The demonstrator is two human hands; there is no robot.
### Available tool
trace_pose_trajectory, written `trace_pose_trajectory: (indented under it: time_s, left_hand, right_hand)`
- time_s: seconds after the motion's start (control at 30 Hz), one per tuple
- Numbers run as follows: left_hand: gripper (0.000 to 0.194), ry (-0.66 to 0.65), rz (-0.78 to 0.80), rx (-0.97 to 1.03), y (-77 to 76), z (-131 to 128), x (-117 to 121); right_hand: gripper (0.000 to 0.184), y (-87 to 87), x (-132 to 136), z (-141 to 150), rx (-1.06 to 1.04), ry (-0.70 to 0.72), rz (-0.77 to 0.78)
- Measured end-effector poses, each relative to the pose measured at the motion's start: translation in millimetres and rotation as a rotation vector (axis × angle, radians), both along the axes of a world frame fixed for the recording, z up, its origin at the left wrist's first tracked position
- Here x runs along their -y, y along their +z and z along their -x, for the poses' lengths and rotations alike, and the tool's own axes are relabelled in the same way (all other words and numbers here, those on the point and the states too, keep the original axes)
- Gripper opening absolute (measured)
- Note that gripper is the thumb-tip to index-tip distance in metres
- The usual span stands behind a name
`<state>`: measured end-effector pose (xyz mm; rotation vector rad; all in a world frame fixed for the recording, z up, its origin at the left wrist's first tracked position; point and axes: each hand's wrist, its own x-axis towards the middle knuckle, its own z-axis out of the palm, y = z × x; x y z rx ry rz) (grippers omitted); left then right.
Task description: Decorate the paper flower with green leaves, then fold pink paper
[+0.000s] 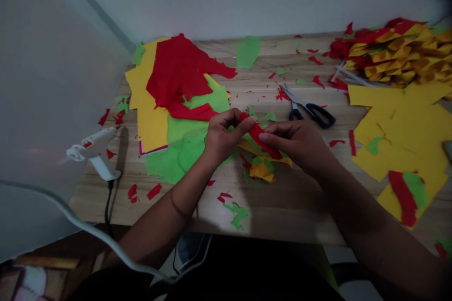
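A narrow strip of red paper, folded or rolled, is stretched slantwise between my two hands above the table. My left hand pinches its upper left end between thumb and fingers. Lower down, my right hand grips the strip's other part with thumb and forefinger. Beneath the hands lie crumpled yellow and green paper scraps. Just beyond my right hand, scissors with dark blue handles rest with their blades slightly apart. Green sheets spread out beside my left hand.
Torn red paper covers yellow sheets at the back left. A white glue gun stands at the left, its cord dropping over the edge. Yellow sheets and a heap of folded yellow pieces occupy the right. A pale cable crosses the lower left.
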<state>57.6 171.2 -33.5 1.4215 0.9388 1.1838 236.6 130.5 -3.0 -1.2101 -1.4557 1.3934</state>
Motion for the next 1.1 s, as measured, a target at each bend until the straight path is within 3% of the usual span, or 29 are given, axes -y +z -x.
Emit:
trace_pose_trajectory:
  time_s: [0.3,0.53,0.7,0.9,0.93,1.0,1.1]
  left_hand:
    - [0.053,0.073,-0.025,0.021,-1.1,-1,-5]
    - [0.053,-0.086,0.03,-0.024,-1.7,-6,0]
    - [0.053,-0.003,-0.007,-0.015,-4.1,-9,0]
    - [0.044,0.003,0.04,0.065,-7.9,-6,-5]
    - [0.046,-0.024,0.051,0.104,-7.2,-5,-6]
    - [0.07,-0.122,0.036,0.173,-4.6,-2,-8]
    - [0.098,-0.225,-0.015,0.138,-0.5,1,-9]
  right_hand:
    - [0.033,-4.5,-2,-1,0.105,0.013,-0.085]
    - [0.03,1.4,2,-2,0.195,-0.128,-0.113]
    - [0.034,2.5,2,-3,0.214,-0.125,-0.098]
    - [0.039,0.3,1,-2,0.143,-0.103,-0.056]
    - [0.04,-0.3,1,-3,0.092,-0.091,-0.026]
    - [0.042,-1.7,0,-4,-0.032,-0.067,0.042]
    - [0.043,-3.6,0,-5,-0.125,-0.046,0.101]
